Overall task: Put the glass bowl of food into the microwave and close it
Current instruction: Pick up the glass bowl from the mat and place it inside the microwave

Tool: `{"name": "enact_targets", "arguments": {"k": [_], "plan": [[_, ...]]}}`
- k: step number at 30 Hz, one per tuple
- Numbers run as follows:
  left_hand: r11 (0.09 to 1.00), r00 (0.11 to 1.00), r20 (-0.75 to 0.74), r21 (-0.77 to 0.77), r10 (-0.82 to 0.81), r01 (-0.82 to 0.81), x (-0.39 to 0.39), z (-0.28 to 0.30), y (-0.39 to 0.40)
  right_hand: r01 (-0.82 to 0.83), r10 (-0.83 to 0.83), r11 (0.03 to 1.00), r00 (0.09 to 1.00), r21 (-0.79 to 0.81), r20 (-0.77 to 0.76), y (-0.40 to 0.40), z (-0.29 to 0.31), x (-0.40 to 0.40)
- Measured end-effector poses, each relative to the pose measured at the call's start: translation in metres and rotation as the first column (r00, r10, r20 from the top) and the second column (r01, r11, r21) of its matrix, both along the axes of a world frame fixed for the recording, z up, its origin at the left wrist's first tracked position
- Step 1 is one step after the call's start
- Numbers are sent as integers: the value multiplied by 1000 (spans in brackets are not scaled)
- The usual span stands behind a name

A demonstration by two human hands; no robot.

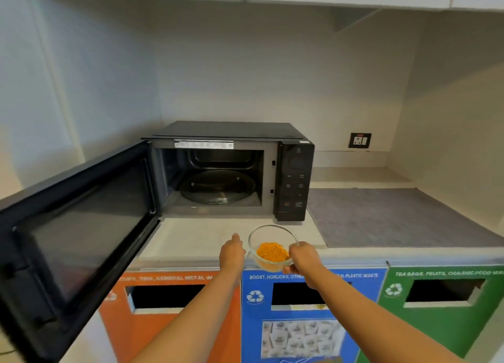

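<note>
The worktop [207, 237] was pale and ran from the left wall to the right corner, with a grey mat [395, 215] on its right part. Below its front edge I saw three bin fronts: an orange bin front [174, 335], a blue bin front [272, 313] and a green bin front [436, 332], each with a dark slot.

The microwave [226, 169] stood at the back of the worktop, black, and its door [79, 242] was swung fully open to the left. Inside it the glass turntable [218, 188] was bare. A wall socket [360, 140] was on the wall to the right of it.

The glass bowl [272, 246] was in front of the microwave, near the front edge of the worktop, between my two hands. It held orange food [272, 252]. I could not tell if it was resting on the worktop or already raised a little.

My right hand [304, 259] was closed on the right side of the bowl, thumb over the rim and fingers under it. My left hand [232, 250] was just beside the left wall of the bowl, the fingers loosely curled and holding nothing; whether it touched the glass I could not tell.
</note>
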State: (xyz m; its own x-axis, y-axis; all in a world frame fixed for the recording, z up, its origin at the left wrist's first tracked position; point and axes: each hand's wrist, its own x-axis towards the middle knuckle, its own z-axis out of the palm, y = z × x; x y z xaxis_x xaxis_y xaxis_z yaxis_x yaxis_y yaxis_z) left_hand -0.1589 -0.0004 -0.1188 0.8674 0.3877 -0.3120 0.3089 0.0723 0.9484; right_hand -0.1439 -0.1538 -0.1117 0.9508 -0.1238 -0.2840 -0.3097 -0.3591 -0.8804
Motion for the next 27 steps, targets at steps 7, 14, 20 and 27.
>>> {"name": "enact_targets", "arguments": {"k": [7, 14, 20, 27], "plan": [[969, 993, 83, -238, 82, -60, -11, 3, 20, -62, 62, 997, 998, 41, 0, 42, 5, 1], [949, 982, 121, -298, 144, -103, 7, 12, 25, -112, 113, 988, 994, 111, -5, 62, 14, 21], [931, 976, 101, -331, 194, -150, 36, 19, 27, -198, 190, 956, 980, 216, 54, 63, 20, 49], [908, 954, 124, -363, 271, -211, 72, 18, 28, -227, 204, 938, 973, 263, 111, 70, 10, 84]]}}
